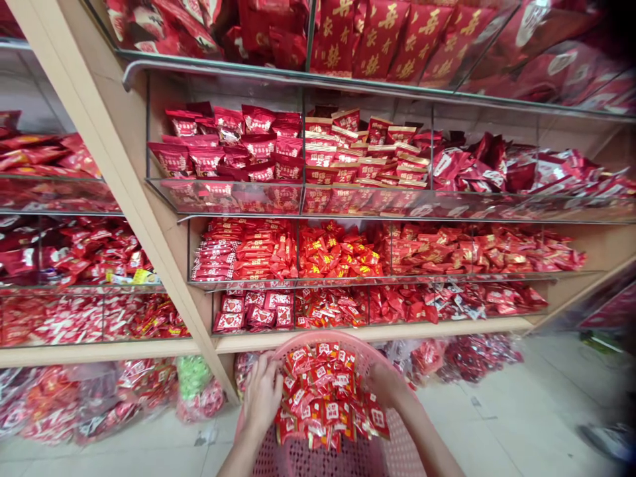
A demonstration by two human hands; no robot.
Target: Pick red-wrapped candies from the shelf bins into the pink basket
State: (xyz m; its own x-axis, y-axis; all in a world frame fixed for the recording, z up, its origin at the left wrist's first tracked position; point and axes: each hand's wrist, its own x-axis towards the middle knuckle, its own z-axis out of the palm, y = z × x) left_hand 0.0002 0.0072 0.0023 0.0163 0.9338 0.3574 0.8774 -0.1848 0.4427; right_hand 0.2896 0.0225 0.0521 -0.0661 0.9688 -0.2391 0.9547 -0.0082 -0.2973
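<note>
A pink plastic basket [407, 434] with holes in its wall stands below the shelves, in front of me. Many small red wrapped packets [322, 397] with white-and-gold labels lie heaped between my hands inside it. My left hand [263, 391] is at the heap's left edge by the basket's rim, its fingers bent inward; what they grip is hidden. On the opposite side, my right hand [385, 384] reaches down within the basket against the packets, and its fingers are blurred and partly hidden.
Shelves with clear front panels [368, 202] hold rows of red packets in divided compartments. A wooden upright [119, 179] separates two shelf units. Clear bags of packets [89, 401] lie on the tiled floor [491, 437] under them. A shoe [609, 440] shows at right.
</note>
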